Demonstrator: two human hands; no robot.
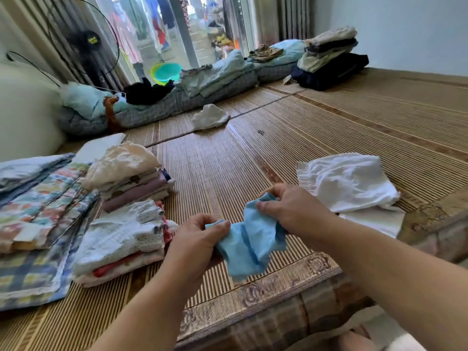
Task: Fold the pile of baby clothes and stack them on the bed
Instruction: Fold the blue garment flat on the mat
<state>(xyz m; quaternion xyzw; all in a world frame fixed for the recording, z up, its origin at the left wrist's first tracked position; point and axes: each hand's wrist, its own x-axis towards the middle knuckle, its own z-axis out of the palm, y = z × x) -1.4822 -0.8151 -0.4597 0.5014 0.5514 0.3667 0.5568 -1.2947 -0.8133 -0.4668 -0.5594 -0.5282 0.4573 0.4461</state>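
Observation:
A small light-blue baby garment (249, 245) hangs between my hands above the bamboo mat (228, 160) on the bed. My left hand (195, 239) pinches its left corner, and my right hand (291, 209) pinches its upper right edge. Two stacks of folded baby clothes stand to the left: a near stack (119, 239) topped by a white dotted piece and a far stack (126, 173) topped by a cream piece. Unfolded white clothes (352, 183) lie in a heap to the right. One more white piece (210, 116) lies further back on the mat.
Folded patterned blankets (38, 211) lie at the far left. Rolled bedding (177, 97) runs along the back edge by the window, with a stack of folded adult clothes (329, 57) at the back right. A fan (88, 44) stands at the back left. The bed's front edge (253, 307) is just below my hands.

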